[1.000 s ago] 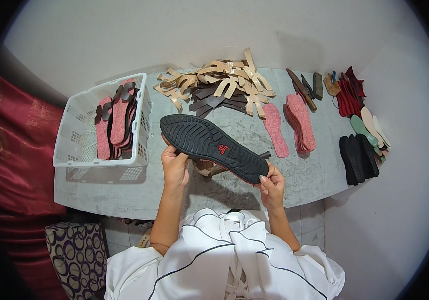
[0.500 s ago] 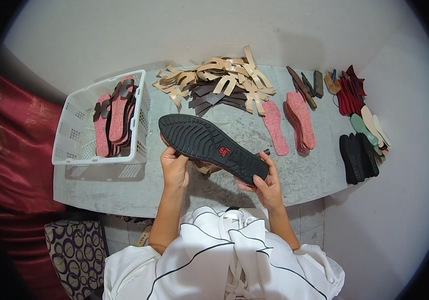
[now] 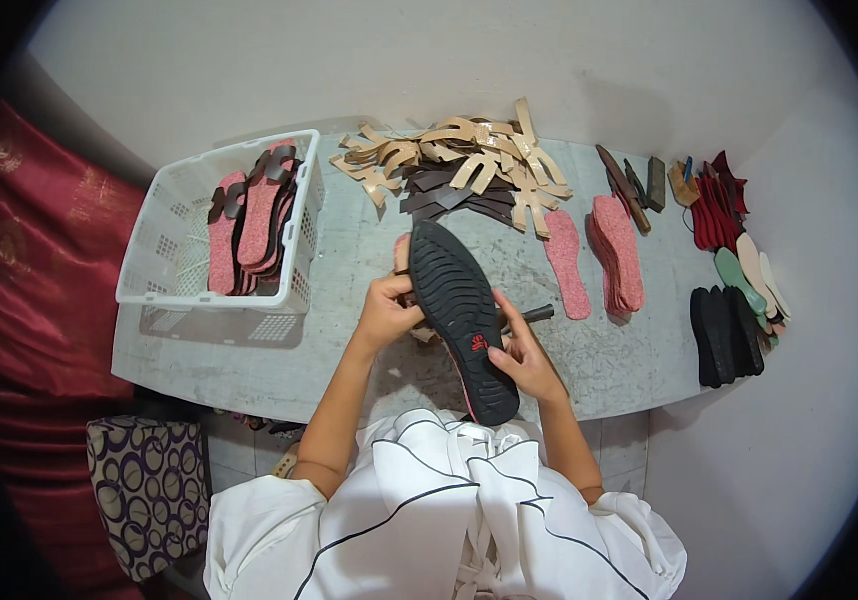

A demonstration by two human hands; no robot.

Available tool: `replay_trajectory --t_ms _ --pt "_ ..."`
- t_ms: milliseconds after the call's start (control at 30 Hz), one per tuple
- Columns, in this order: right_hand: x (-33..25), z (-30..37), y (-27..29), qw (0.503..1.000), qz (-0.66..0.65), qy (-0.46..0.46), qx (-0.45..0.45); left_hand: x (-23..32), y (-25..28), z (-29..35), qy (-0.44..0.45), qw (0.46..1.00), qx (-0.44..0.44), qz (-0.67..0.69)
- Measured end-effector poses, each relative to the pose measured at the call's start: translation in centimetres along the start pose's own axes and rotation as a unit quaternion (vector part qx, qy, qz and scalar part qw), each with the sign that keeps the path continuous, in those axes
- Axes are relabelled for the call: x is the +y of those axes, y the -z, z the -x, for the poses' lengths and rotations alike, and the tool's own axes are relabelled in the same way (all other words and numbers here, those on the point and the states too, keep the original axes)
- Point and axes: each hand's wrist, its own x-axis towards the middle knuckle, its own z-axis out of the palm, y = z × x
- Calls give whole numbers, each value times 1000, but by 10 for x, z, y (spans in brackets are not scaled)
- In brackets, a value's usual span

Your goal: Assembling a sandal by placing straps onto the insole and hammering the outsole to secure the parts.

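Both hands hold one sandal (image 3: pixel 451 285) in front of my body, its black ribbed outsole with a red mark turned up toward me. Pink insole edging shows along its left side; the upper face is hidden. My left hand (image 3: pixel 389 315) is closed on the left edge near the toe half. On the other side, my right hand (image 3: pixel 529 362) grips the edge with the thumb lying on the sole by the red mark. Behind the right fingers, a dark tool end (image 3: pixel 541 313) pokes out, mostly covered.
A white basket (image 3: pixel 139 270) at left holds pink sandals with brown straps. Beige strap pieces (image 3: pixel 479 172) and brown ones (image 3: pixel 454 200) lie at the back. To the right are pink insoles (image 3: pixel 614 255), tools (image 3: pixel 624 185), red pieces (image 3: pixel 714 210) and black soles (image 3: pixel 724 335).
The sandal has turned clockwise from slanting to nearly upright, heel toward my body. My right hand has shifted from the heel end up its right side.
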Motion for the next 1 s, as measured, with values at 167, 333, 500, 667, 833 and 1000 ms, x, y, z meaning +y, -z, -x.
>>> replay_trajectory --t_ms 167,333,500,667,833,1000 --pt "1 -31 -13 973 168 146 60 9 -4 -12 -42 997 -59 -33" --pt "-2 -40 -22 978 105 158 83 20 -5 -15 -209 963 -36 -167" --pt "1 -41 -28 974 51 189 113 19 -13 -6 -190 947 -33 -258" --pt "-4 -39 -29 978 18 173 113 29 -20 -12 -217 934 -27 -283" --pt "-5 -37 -32 979 -9 161 120 36 -27 -16 -241 949 -6 -203" --pt "-7 -34 -34 981 -5 160 113 34 -25 -15 -228 952 -30 -202"
